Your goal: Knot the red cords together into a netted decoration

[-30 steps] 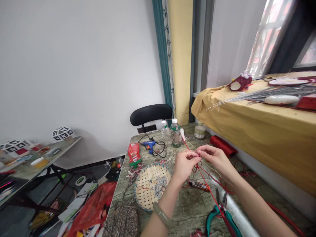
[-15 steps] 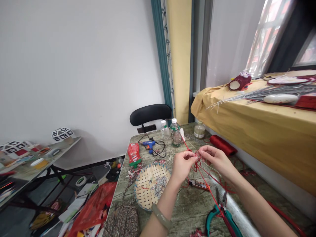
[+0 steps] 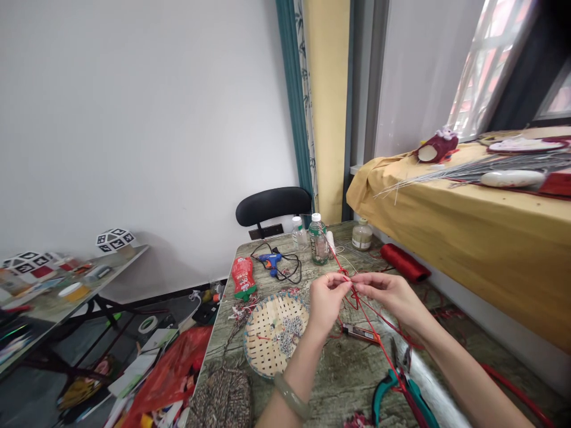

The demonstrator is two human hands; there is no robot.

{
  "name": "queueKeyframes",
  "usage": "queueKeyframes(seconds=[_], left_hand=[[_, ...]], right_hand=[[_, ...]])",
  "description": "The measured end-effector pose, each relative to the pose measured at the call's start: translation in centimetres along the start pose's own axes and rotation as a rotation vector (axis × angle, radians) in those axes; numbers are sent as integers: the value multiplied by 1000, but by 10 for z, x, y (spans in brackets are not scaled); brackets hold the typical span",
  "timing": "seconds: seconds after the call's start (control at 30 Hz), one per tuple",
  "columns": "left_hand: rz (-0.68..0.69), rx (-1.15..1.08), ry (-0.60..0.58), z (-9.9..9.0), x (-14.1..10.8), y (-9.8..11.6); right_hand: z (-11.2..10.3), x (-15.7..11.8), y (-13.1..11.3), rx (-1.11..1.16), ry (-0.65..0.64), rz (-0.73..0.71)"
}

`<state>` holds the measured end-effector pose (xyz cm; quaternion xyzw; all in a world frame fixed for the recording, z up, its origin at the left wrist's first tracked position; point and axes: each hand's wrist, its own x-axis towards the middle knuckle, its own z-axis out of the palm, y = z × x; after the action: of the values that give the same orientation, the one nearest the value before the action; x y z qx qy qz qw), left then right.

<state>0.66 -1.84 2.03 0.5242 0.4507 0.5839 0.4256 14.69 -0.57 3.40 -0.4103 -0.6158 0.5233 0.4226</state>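
Observation:
Above the table, my left hand (image 3: 329, 295) pinches a red cord (image 3: 368, 321) between thumb and index finger. Fingertip to fingertip with it, my right hand (image 3: 386, 292) is closed on the same cord. The cord stretches taut from near the green-labelled bottle (image 3: 318, 242) down to the teal-handled pliers (image 3: 405, 386), where it meets the handles. Loose red loops hang just under my fingers; the exact knotting there is too small to make out. A lighter (image 3: 360, 333) lies beneath my hands. Left of my left forearm rests a woven basket tray (image 3: 263, 351) with small metal rings (image 3: 289, 336).
A blue glue gun (image 3: 271, 261) with its black cable and a red pouch (image 3: 243, 276) lie at the far left of the table. Brown yarn (image 3: 220, 398) sits at the near left. A red thread spool (image 3: 405, 263) and a glass jar (image 3: 361, 235) stand toward the right.
My right hand has lowered and moved left, so its fingertips now meet those of my left hand at the cord. The left hand has barely moved.

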Motion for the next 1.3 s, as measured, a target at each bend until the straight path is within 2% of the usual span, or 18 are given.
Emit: queueKeyframes(seconds=[0.3,0.43,0.53,0.8,1.07,1.17,1.3], left_hand=[[-38,-1,-27,-7,2,0],[-67,-14,-29,-8,1,1],[-29,53,-28,-10,0,2],[35,202,-45,-16,2,8],[40,165,-162,-20,5,12],[12,178,-138,-38,7,17],[-42,378,-74,-89,4,14]], right_hand=[[0,2,-1,133,-8,43],[-3,2,0,134,30,68],[-3,2,1,115,54,93],[3,7,1,-94,-112,89],[6,8,-1,-237,-128,12],[6,6,-3,-236,-95,0],[4,3,-4,-250,-71,-13]])
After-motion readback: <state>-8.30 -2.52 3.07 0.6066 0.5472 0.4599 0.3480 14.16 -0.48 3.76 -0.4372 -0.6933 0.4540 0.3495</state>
